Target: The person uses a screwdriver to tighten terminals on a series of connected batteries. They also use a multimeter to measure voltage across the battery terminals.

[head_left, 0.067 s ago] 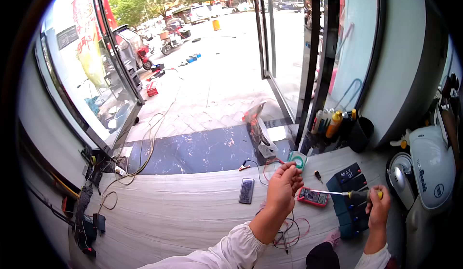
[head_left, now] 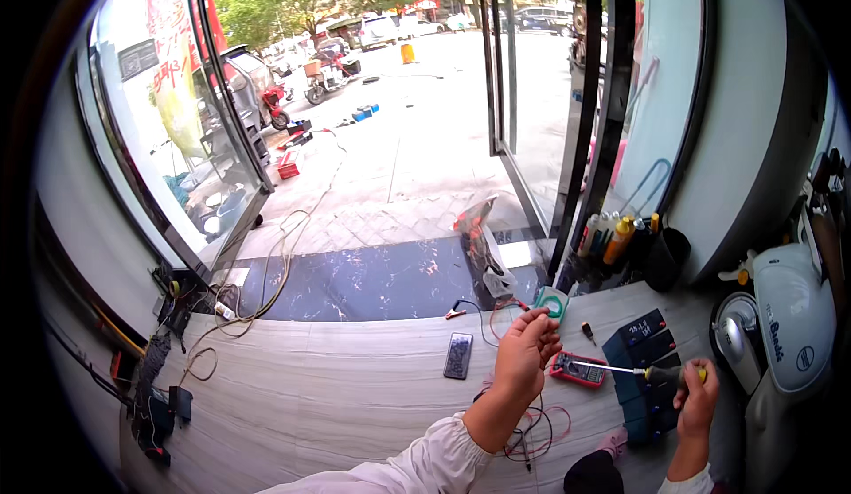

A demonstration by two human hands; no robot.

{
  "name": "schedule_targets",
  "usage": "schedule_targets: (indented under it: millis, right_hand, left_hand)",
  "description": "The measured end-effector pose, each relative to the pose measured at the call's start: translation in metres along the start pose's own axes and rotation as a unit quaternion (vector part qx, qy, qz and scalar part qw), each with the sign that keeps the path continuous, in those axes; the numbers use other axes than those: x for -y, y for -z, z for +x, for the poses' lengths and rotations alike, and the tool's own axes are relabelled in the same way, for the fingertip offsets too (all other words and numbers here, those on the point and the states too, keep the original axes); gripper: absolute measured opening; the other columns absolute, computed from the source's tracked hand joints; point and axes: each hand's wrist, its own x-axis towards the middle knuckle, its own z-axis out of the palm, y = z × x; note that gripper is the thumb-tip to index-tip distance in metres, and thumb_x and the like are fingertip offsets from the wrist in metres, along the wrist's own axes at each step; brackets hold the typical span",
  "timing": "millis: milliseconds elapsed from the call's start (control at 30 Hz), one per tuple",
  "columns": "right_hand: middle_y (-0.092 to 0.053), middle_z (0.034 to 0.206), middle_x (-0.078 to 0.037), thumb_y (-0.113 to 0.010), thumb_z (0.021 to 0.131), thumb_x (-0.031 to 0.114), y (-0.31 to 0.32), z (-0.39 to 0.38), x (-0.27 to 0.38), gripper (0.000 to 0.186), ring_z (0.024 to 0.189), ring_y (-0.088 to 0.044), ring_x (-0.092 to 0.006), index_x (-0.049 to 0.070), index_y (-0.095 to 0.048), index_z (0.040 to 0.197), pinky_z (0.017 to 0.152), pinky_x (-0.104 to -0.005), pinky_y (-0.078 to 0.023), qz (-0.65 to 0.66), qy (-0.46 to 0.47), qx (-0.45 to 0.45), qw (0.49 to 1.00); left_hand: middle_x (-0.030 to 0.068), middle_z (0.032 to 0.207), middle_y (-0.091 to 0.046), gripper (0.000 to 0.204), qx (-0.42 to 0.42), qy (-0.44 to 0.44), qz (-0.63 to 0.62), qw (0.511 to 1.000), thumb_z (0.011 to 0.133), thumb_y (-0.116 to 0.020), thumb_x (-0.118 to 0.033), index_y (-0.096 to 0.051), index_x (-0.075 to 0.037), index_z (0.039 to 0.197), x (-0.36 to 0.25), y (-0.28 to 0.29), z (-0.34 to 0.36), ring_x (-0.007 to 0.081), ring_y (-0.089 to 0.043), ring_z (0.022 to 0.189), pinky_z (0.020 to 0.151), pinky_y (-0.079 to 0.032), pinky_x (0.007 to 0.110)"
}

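My left hand (head_left: 523, 357), fingers pinched together, is raised over the floor just left of a red multimeter (head_left: 578, 370); what it holds is too small to make out. My right hand (head_left: 697, 396) grips a screwdriver (head_left: 660, 373) by its yellow-and-black handle, the shaft pointing left across the multimeter. Beside that hand lies a row of dark battery blocks (head_left: 634, 352). Above my left hand sits a green-rimmed round item (head_left: 551, 302); a black phone (head_left: 458, 356) lies to the left. Red and black leads (head_left: 536, 427) trail beneath my left wrist.
An open glass doorway leads to pavement with parked scooters (head_left: 326, 76). A plastic bag (head_left: 486, 255) lies on the threshold. Cables (head_left: 266, 308) and dark gear (head_left: 160, 414) lie at left. Bottles (head_left: 618, 241), a black bin (head_left: 667, 255) and a white scooter (head_left: 789, 317) stand at right.
The whole view has shifted slightly down and right. My right hand and the screwdriver sit a little lower in the picture; both grips look the same.
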Motion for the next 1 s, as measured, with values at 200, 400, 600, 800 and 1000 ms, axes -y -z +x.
schedule_targets:
  millis: [200,400,600,800,1000]
  right_hand:
    - [-0.059,0.075,0.000,-0.058,0.100,0.026,0.032,-0.149,-0.002,0.014,0.047,-0.046,-0.0052,0.013,-0.053,0.099,0.035,-0.0186,-0.033,0.172,-0.096,-0.101,0.975]
    - [-0.057,0.077,0.000,-0.060,0.100,0.035,0.005,-0.272,0.030,0.021,0.051,-0.047,-0.0071,0.015,-0.060,0.107,0.036,-0.0215,-0.034,0.330,-0.169,-0.014,0.929]
    - [-0.059,0.076,-0.001,-0.063,0.098,0.032,-0.084,-0.361,0.031,0.020,0.053,-0.047,-0.0112,0.013,-0.062,0.102,0.039,-0.0251,-0.037,0.378,-0.234,0.207,0.872]
    - [-0.067,0.084,-0.008,-0.059,0.102,0.036,-0.169,-0.432,-0.018,0.030,0.055,-0.048,-0.0086,0.007,-0.064,0.105,0.041,-0.0219,-0.037,0.411,-0.342,0.279,0.798]
    - [-0.066,0.083,-0.010,-0.060,0.103,0.035,-0.212,-0.497,-0.024,0.026,0.055,-0.047,-0.0073,0.009,-0.057,0.101,0.042,-0.0218,-0.038,0.334,-0.290,0.327,0.835]
  left_hand:
    - [0.0065,0.097,-0.069,0.025,-0.049,-0.147,0.035,0.987,0.103,-0.059,-0.013,-0.058,-0.003,0.126,-0.029,0.142,-0.092,0.0147,-0.066,0.082,0.074,-0.059,0.029]
    - [0.0036,0.087,-0.063,0.020,-0.314,-0.190,0.145,0.919,0.099,-0.058,-0.012,-0.060,-0.005,0.118,-0.096,0.425,-0.293,0.0131,-0.060,0.070,0.065,-0.057,0.031]
    - [0.0016,0.080,-0.054,0.020,-0.625,-0.230,0.206,0.717,0.093,-0.048,-0.003,-0.059,-0.006,0.110,-0.130,0.619,-0.644,0.0092,-0.048,0.059,0.049,-0.043,0.026]
    - [0.0012,0.084,-0.059,0.016,-0.623,-0.290,0.254,0.681,0.100,-0.053,-0.007,-0.061,-0.003,0.114,-0.096,0.578,-0.749,0.0086,-0.052,0.064,0.058,-0.047,0.027]
    - [0.0102,0.092,-0.066,0.015,-0.261,-0.381,0.688,0.560,0.093,-0.062,-0.008,-0.065,-0.006,0.108,-0.043,0.446,-0.722,0.0284,-0.067,0.087,0.082,-0.055,0.039]
